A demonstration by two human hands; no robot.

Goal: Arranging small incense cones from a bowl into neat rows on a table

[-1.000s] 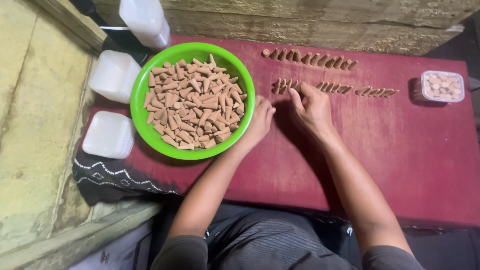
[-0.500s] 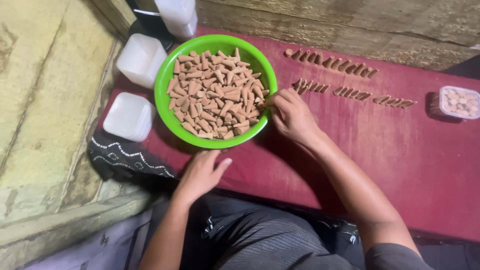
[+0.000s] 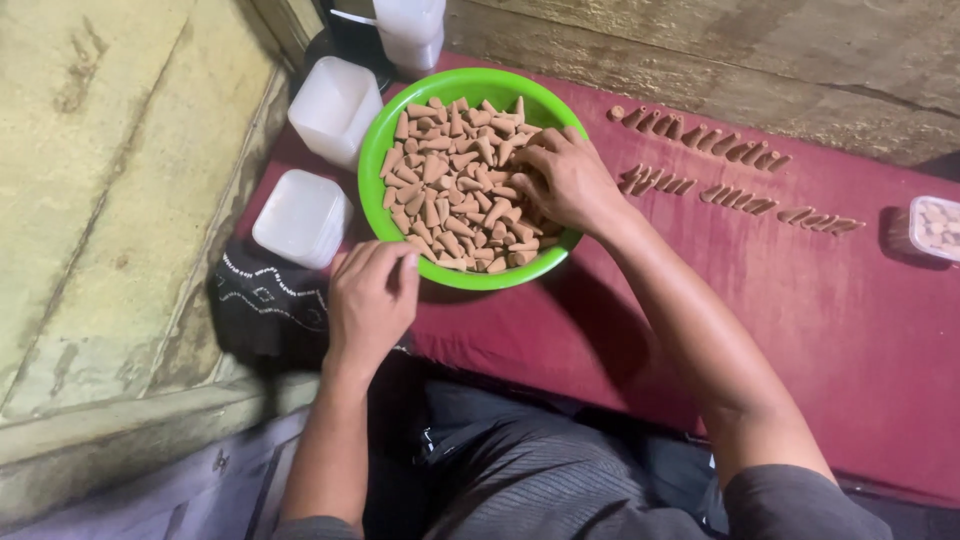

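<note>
Our two hands at a green bowl of small tan cones, seen from above.

Nearest us, our left hand [image 3: 370, 300] rests at the near edge of the red-covered desk [image 3: 800, 330], just beside the bowl's [image 3: 378, 150] near rim; its fingers are curled loosely inward with the tips drawn together, and we cannot tell whether they pinch anything. Beyond it, our right hand [image 3: 565, 180] lies inside the bowl, fingers bent down into the heap of cones [image 3: 450, 180] and closing on some of them. Left of the bowl stand two white lidded boxes [image 3: 300, 218], one behind the other. Farther right, two rows of cones [image 3: 700, 135] lie on the cloth, and a small clear box [image 3: 935, 228] sits at the right edge.
</note>
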